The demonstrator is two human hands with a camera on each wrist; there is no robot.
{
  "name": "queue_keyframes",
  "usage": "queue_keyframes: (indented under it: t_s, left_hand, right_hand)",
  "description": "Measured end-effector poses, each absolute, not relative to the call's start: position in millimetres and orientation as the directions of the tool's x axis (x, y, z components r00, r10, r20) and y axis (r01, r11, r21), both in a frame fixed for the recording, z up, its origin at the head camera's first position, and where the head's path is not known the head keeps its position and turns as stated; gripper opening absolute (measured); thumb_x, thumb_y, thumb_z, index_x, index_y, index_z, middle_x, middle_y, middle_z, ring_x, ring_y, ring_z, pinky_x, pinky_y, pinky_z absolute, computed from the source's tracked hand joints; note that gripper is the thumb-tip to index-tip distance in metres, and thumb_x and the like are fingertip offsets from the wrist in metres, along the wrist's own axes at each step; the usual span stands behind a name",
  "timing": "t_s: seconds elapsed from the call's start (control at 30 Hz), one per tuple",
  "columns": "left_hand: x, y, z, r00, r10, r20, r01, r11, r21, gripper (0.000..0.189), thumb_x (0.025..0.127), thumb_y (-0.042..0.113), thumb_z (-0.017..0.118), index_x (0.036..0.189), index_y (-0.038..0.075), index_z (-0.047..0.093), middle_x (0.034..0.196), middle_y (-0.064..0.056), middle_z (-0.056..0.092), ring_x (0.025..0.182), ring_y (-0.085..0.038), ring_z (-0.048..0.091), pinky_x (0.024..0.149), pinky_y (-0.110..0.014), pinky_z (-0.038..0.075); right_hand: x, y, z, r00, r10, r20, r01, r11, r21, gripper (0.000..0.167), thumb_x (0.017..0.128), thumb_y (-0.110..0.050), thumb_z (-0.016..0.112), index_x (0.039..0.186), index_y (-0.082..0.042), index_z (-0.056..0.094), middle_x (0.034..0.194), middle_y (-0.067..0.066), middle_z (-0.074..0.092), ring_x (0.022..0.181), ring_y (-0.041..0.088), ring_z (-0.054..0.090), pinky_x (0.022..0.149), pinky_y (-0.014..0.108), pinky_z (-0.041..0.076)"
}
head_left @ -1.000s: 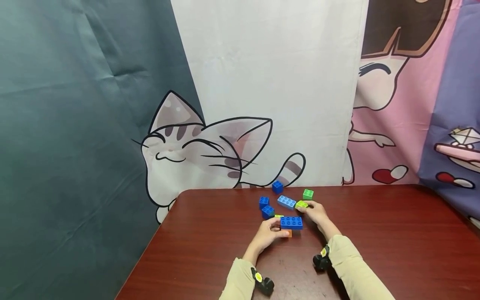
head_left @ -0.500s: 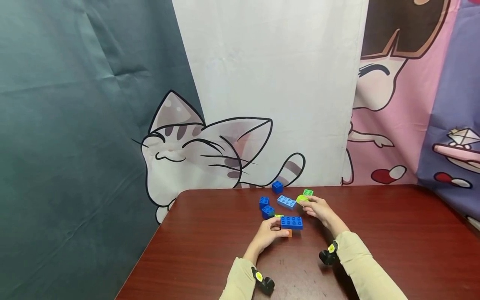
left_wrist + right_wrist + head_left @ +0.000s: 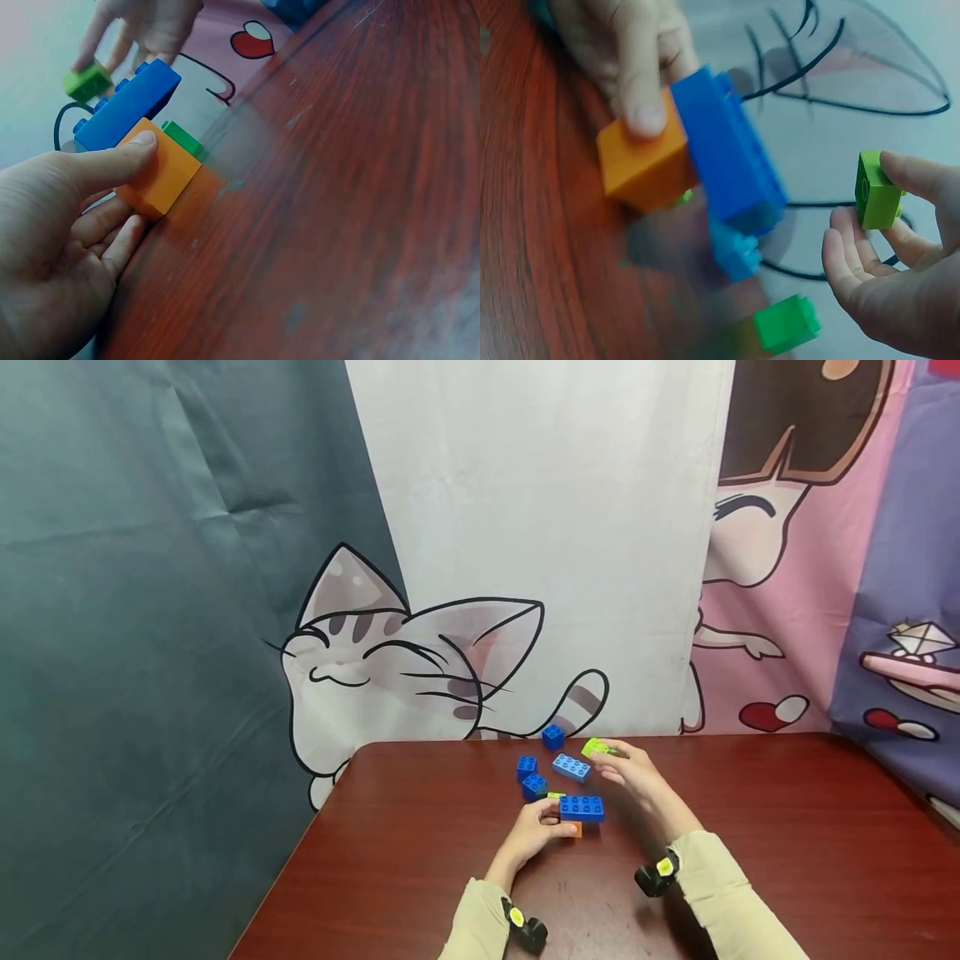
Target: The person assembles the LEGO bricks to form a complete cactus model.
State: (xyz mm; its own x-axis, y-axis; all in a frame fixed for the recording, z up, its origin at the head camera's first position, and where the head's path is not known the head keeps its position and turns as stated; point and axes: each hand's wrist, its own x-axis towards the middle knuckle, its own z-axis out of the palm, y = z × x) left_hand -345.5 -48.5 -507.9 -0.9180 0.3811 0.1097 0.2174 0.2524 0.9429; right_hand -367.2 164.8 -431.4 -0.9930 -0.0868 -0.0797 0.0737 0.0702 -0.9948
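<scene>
The left hand (image 3: 529, 834) pinches the orange brick (image 3: 161, 172), a smooth, sharp-cornered plastic block, its thumb flat on one glossy face and its fingers bent behind. On top of this block sits the long blue brick (image 3: 581, 807), an oblong with two rows of round studs facing up, jutting well past it to the right. The right hand (image 3: 632, 777) is raised over the far part of the table (image 3: 405, 860) and grips the lime brick (image 3: 877, 191) between thumb and fingers; this small block is tilted, and the right wrist view shows its studs turned toward the palm. The two grips are well apart. Past the long blue brick lies the light blue brick (image 3: 572, 767), flat, oblong and studded. To its left, the middle blue brick (image 3: 527, 767) and near blue brick (image 3: 534, 787) sit close together, both short and blocky; whether they touch is unclear. The far blue brick (image 3: 552, 737) stands near the table's back edge. A second lime brick (image 3: 556, 795) shows only a studded strip behind the left hand. The right wrist view also catches the green brick (image 3: 784, 324), slightly blurred. The table is reddish brown with streaky wood grain and a dull sheen; behind it hangs a softly creased cloth (image 3: 562, 527) printed with a black-outlined cat (image 3: 382, 685).
</scene>
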Motion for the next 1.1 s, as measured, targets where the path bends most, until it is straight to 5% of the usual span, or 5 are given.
queue_keyframes:
  t_s: [0.2, 0.43, 0.7, 1.0, 1.1]
  left_hand:
    - [-346.2, -48.8, -508.0, -0.918, 0.381, 0.107, 0.212, 0.244, 0.946, 0.042, 0.087, 0.022, 0.074, 0.123, 0.004, 0.064, 0.116, -0.011, 0.070, 0.102, -0.016, 0.066, 0.095, -0.034, 0.055]
    - [-345.7, -48.8, -507.8, -0.921, 0.376, 0.103, 0.206, 0.246, 0.947, 0.041, 0.087, 0.020, 0.074, 0.123, 0.004, 0.064, 0.116, -0.011, 0.070, 0.102, -0.017, 0.066, 0.094, -0.035, 0.055]
    - [-342.9, -49.9, -508.6, -0.923, 0.372, 0.095, 0.191, 0.230, 0.954, 0.040, 0.086, 0.019, 0.074, 0.122, 0.005, 0.065, 0.115, -0.011, 0.070, 0.101, -0.019, 0.067, 0.094, -0.036, 0.055]
    - [-342.6, -47.9, -508.1, -0.921, 0.374, 0.110, 0.195, 0.196, 0.961, 0.036, 0.087, 0.015, 0.073, 0.121, 0.005, 0.065, 0.115, -0.012, 0.070, 0.101, -0.020, 0.067, 0.092, -0.035, 0.056]
    - [-343.4, -44.8, -508.4, -0.920, 0.378, 0.108, 0.192, 0.194, 0.962, 0.036, 0.088, 0.016, 0.072, 0.121, 0.006, 0.065, 0.115, -0.012, 0.070, 0.101, -0.021, 0.068, 0.092, -0.035, 0.056]
  right_hand:
    - [-350.9, 160.8, -419.5, -0.997, -0.076, -0.015, 0.007, 0.104, -0.995, 0.066, 0.097, -0.034, 0.059, 0.147, 0.001, 0.034, 0.138, 0.023, 0.047, 0.099, 0.005, 0.062, 0.094, 0.020, 0.052]
    - [-340.2, 153.4, -419.1, -0.997, -0.073, 0.022, -0.038, 0.231, -0.972, 0.062, 0.096, -0.036, 0.059, 0.145, -0.003, 0.040, 0.141, 0.025, 0.044, 0.124, 0.034, 0.053, 0.107, 0.044, 0.045]
    - [-331.8, 143.5, -429.0, -0.992, -0.113, 0.058, -0.087, 0.271, -0.959, 0.057, 0.095, -0.034, 0.061, 0.143, -0.007, 0.045, 0.137, 0.022, 0.051, 0.123, 0.032, 0.050, 0.106, 0.052, 0.045]
    - [-329.9, 134.9, -434.3, -0.987, -0.110, 0.115, -0.138, 0.234, -0.962, 0.051, 0.093, -0.029, 0.065, 0.137, -0.008, 0.052, 0.125, 0.016, 0.059, 0.105, 0.019, 0.055, 0.091, 0.031, 0.049]
    - [-329.9, 138.6, -435.7, -0.985, -0.114, 0.128, -0.155, 0.267, -0.951, 0.052, 0.093, -0.032, 0.065, 0.137, -0.008, 0.052, 0.129, 0.017, 0.059, 0.112, 0.024, 0.055, 0.095, 0.037, 0.050]
